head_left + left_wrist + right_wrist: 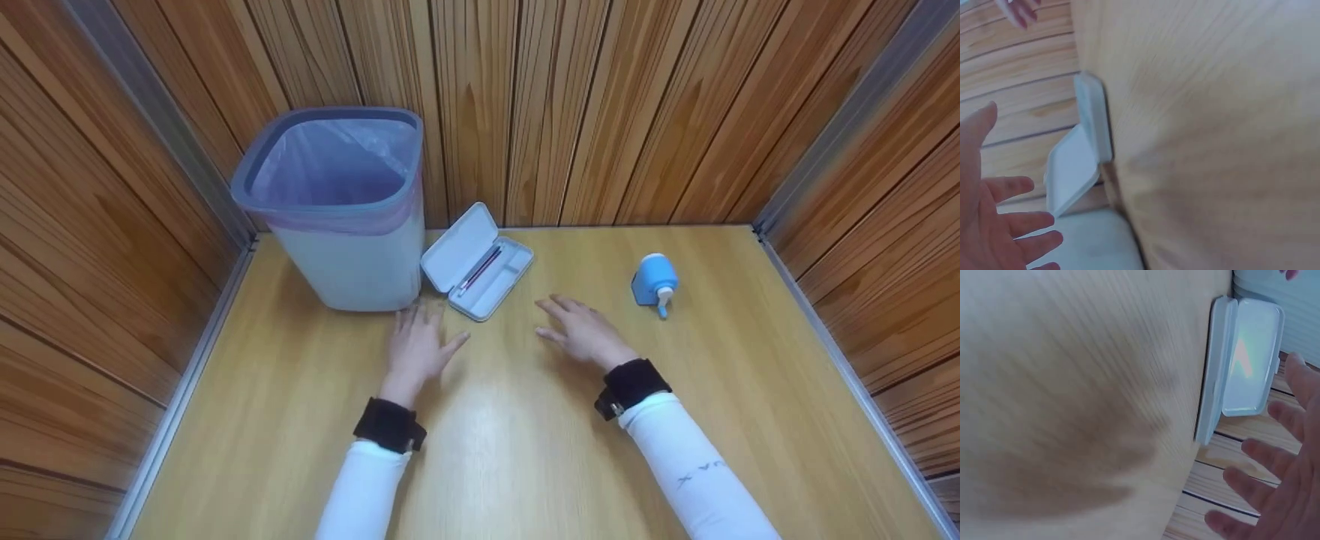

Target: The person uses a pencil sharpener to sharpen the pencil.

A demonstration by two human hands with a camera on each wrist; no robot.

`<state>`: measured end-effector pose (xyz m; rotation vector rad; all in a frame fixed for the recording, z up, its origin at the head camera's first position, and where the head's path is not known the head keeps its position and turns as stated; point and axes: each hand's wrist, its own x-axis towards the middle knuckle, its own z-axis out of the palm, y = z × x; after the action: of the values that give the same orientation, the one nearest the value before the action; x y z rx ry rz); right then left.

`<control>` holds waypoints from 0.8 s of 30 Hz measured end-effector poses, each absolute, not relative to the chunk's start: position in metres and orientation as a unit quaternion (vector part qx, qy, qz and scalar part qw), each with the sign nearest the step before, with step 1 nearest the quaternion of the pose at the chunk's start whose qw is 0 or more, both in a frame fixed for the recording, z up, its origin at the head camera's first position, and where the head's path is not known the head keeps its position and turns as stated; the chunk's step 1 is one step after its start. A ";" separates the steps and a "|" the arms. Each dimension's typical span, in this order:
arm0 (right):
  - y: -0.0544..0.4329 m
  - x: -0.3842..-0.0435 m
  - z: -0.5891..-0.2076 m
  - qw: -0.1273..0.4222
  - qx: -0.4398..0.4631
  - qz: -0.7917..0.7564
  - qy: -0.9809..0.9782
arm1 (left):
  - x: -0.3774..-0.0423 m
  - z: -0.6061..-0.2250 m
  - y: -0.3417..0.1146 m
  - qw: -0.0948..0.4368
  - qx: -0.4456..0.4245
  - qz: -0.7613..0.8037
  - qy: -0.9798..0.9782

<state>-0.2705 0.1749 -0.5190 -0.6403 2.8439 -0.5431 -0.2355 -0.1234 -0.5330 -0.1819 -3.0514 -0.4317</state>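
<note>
A pale pencil case (491,289) lies on the table with its lid (461,247) raised; a dark red pencil (481,270) rests in its long compartment. My left hand (416,349) is spread in front of the bin, just left of the case, and holds nothing. To the right of the case, my right hand (585,334) hovers with fingers apart and nothing in it. The left wrist view shows the case (1095,112) beyond the extended fingers. In the right wrist view the raised lid (1252,357) stands past the fingertips, apart from them.
A tall bin (352,262) with a clear liner stands at the back left, close beside the case. Toward the right sits a blue bottle (654,279) with a white nozzle. Wood-panelled walls (570,112) enclose the table (510,450) at the back and both sides.
</note>
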 end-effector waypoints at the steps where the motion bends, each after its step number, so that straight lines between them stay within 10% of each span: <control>1: 0.172 -0.271 -0.521 0.097 -0.220 -0.191 0.952 | -0.237 -0.534 -0.121 0.020 -0.061 -0.137 -0.988; 24: 0.115 -0.282 -0.539 0.112 -0.288 -0.134 0.942 | -0.260 -0.559 -0.073 -0.038 -0.132 -0.101 -0.985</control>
<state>-0.2817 0.1153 -0.5388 -0.8463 2.7649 -0.3928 -0.2595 -0.0728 -0.5594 -0.4259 -3.1733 -0.3255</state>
